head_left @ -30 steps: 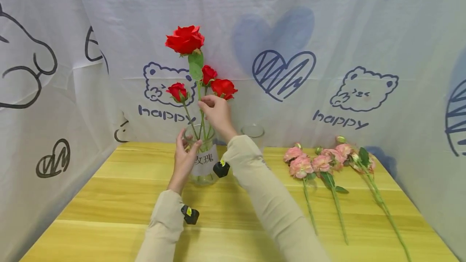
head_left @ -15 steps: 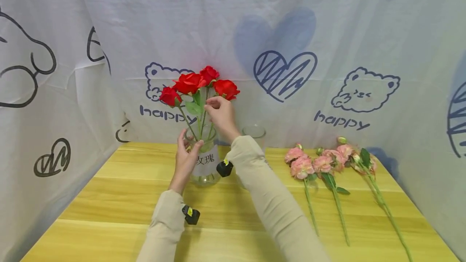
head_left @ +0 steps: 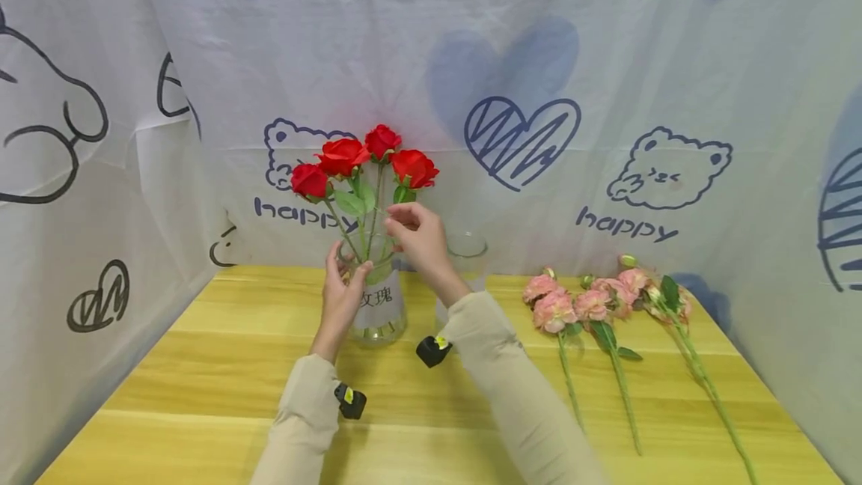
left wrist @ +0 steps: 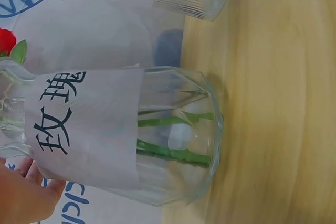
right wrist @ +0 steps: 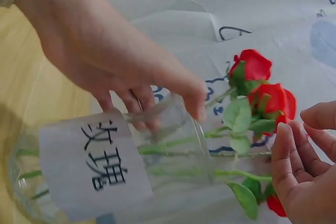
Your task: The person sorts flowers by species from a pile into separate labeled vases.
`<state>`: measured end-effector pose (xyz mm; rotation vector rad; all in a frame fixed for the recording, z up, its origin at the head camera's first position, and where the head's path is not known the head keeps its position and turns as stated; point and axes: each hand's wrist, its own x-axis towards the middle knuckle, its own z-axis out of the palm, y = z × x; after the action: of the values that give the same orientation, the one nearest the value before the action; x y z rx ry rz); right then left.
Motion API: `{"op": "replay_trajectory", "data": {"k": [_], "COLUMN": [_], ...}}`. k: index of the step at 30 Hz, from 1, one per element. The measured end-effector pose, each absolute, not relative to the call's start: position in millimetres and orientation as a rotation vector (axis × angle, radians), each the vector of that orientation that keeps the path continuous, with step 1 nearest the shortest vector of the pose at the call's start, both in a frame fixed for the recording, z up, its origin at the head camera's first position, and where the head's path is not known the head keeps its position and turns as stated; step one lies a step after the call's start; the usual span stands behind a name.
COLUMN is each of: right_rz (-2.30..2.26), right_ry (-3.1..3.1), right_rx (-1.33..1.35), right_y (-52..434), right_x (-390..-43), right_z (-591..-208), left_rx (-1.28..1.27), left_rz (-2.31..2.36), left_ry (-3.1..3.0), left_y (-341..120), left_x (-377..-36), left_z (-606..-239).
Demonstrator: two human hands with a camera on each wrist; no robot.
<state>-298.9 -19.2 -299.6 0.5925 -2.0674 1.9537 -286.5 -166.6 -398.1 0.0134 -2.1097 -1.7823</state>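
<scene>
a clear glass vase (head_left: 378, 304) with a white paper label is seen just left of the middle of the head view, standing upright on the wooden table (head_left: 202, 365). its neck is gripped by the left hand (head_left: 342, 292), whose thumb and fingers are curled round the rim; in the right wrist view the same hand (right wrist: 110, 61) fills the upper left of the frame, with the fingertips laid over the glass lip. four red roses (head_left: 364, 159) are held in the vase, their heads gathered above it at the centre of the head view and their green stems (left wrist: 170, 153) seen through the glass in the left wrist view.

the right hand (head_left: 420, 234) is held just right of the stems, above the vase mouth, with its fingers relaxed and slightly apart; nothing is pinched by it, as shown at the lower right of the right wrist view (right wrist: 304, 177), where the palm is turned toward the leaves.

a second, empty glass vase (head_left: 465, 260) is partly hidden behind the right forearm. pink flowers (head_left: 599, 302) are laid flat on the table at the right of the frame, well apart from the labelled vase, stems pointing toward the lower edge. a white printed cloth (head_left: 606, 96) forms the backdrop.
</scene>
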Motion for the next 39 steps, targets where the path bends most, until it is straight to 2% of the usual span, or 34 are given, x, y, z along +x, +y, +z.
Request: {"op": "replay_trajectory", "data": {"k": [9,18,30,39], "right_rz": [1.985,1.936,2.060,2.051], "right_ry": [-2.103,-2.146,-2.101,-2.099], "right_rx": [0.537,0.468,0.259,0.082], "right_y": [25.1,66.7,124.8,164.1], "right_x": [-287.6,-281.6,-279.3,-279.9], "right_z": [-304.7,-309.3,-323.0,-338.4], "left_rx": [-0.018,0.070,-0.373,-0.371], "left_rz": [-1.618,-1.328,-1.048,-0.883], "left_ry": [-2.216,-2.284,-1.866,-1.816], "left_y": [-169.8,-172.6,-130.2,-97.5], "left_x": [-282.2,-276.7,-264.1,-251.0], "left_z": [-398.8,-391.1,-388.8,-394.9]}}
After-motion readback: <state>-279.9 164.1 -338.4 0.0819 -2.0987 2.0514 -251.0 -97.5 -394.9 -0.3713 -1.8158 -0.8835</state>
